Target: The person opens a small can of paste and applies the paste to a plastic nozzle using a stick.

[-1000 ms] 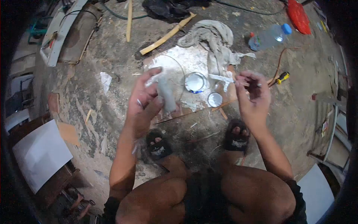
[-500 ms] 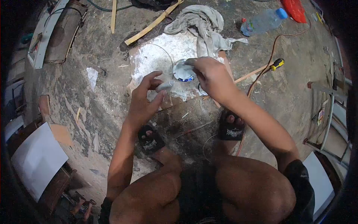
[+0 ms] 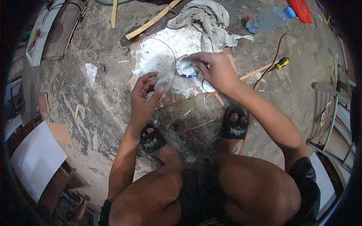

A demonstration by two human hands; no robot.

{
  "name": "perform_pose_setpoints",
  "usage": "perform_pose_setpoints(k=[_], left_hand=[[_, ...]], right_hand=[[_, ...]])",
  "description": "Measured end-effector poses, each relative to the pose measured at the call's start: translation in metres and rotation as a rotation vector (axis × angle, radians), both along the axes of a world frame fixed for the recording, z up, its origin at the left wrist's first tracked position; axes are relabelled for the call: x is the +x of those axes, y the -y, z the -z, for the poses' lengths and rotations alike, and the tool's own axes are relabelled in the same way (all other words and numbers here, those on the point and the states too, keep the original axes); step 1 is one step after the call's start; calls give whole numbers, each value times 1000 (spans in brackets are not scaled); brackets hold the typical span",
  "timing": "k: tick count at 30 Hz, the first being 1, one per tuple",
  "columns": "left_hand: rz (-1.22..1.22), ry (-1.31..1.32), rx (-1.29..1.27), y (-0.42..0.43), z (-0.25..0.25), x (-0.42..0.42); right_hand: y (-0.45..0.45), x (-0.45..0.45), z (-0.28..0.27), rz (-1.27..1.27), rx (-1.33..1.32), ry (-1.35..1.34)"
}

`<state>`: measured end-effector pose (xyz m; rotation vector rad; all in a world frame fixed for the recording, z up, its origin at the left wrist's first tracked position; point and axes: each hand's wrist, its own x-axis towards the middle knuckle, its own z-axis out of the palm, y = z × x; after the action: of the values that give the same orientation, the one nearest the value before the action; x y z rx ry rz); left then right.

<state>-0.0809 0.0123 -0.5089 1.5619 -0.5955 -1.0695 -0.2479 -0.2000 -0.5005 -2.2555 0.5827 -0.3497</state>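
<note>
In the head view my left hand is closed round a small translucent bottle, whose neck points up and right. My right hand pinches over the round open tin, its fingertips at the tin's rim; what they hold is hidden. White stuff shows inside the tin. A round lid lies below my right hand, partly covered by it. Under these is a board smeared with white.
A grey rag lies at the board's back edge. Beyond are a plastic bottle, a red bag and wood strips. At the right lies a yellow-black screwdriver by a brown cord. My sandalled feet are below.
My right hand has moved left from beside the board to the tin. My left hand still has the small bottle, now tilted differently. The view has shifted slightly.
</note>
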Motion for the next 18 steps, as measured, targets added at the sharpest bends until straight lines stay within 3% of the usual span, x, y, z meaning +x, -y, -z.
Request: perform_pose_setpoints(k=[4, 7, 10, 13, 16, 18], left_hand=[[-12, 24, -18, 3, -4, -3], [-10, 46, -14, 2, -3, -2], [-9, 72, 15, 4, -6, -2], [-22, 73, -2, 3, -2, -2], [-39, 48, 3, 3, -6, -4], [-42, 43, 10, 2, -8, -4]], right_hand=[[7, 0, -12, -208, -459, -136], [5, 5, -29, -325, -492, -265], [-1, 12, -21, -260, -88, -289], [-2, 19, -3, -28, 31, -74], [10, 13, -11, -165, -448, -163], [3, 14, -19, -224, -317, -230]])
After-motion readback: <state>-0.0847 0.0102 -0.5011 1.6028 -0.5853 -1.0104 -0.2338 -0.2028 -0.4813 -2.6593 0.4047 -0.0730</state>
